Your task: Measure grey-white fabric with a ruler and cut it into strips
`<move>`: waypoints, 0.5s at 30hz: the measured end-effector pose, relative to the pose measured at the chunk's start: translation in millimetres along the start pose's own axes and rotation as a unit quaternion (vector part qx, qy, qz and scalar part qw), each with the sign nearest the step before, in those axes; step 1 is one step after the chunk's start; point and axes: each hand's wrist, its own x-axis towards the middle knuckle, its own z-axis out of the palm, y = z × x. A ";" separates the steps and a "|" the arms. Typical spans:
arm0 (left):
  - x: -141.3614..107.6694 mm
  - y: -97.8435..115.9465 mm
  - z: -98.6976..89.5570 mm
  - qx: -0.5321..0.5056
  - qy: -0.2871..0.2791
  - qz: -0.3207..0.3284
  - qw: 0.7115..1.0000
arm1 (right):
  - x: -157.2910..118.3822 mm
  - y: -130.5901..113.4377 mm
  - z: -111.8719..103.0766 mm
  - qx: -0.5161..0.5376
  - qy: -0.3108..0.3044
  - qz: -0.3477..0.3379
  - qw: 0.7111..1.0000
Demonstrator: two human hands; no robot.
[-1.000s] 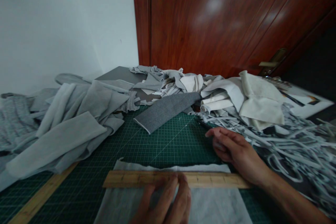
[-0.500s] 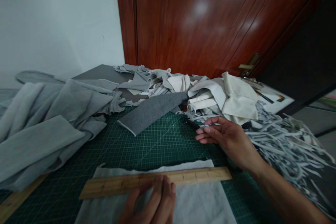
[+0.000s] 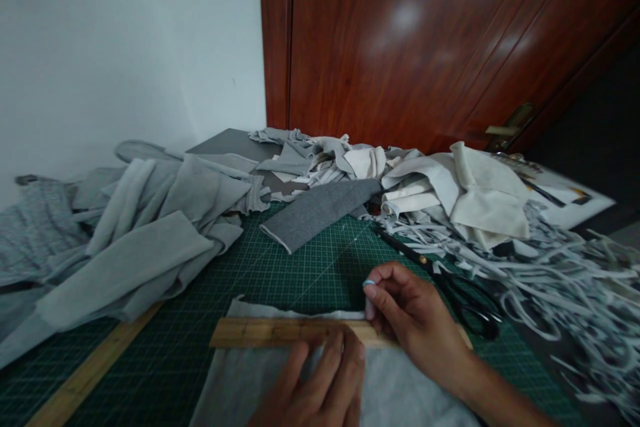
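Note:
My left hand (image 3: 323, 377) presses its outstretched fingers on a wooden ruler (image 3: 260, 332). The ruler lies across a light grey piece of fabric (image 3: 390, 387), near its uneven far edge. My right hand (image 3: 410, 313) is closed in a pinch on a small pale-blue piece, apparently tailor's chalk (image 3: 369, 282). It is just above the ruler's far edge, covering part of the ruler's right half. Black-handled scissors (image 3: 465, 297) lie to the right of that hand on the green cutting mat (image 3: 320, 260).
A heap of grey cloth (image 3: 150, 233) lies on the left, with a second wooden ruler (image 3: 100, 363) partly beneath it. A dark grey folded piece (image 3: 320, 213) sits farther back. Cream fabric (image 3: 490, 200) and many cut strips (image 3: 565, 300) cover the right side.
My right hand has moved left and nearer, from beside the scissors to the ruler, with the small pale piece in its fingers. The view has shifted left; my left hand stays on the ruler.

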 end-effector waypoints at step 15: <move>10.1 2.4 -5.3 0.030 0.008 0.009 0.999 | -8.7 5.7 -2.2 -0.245 -0.005 -0.253 0.936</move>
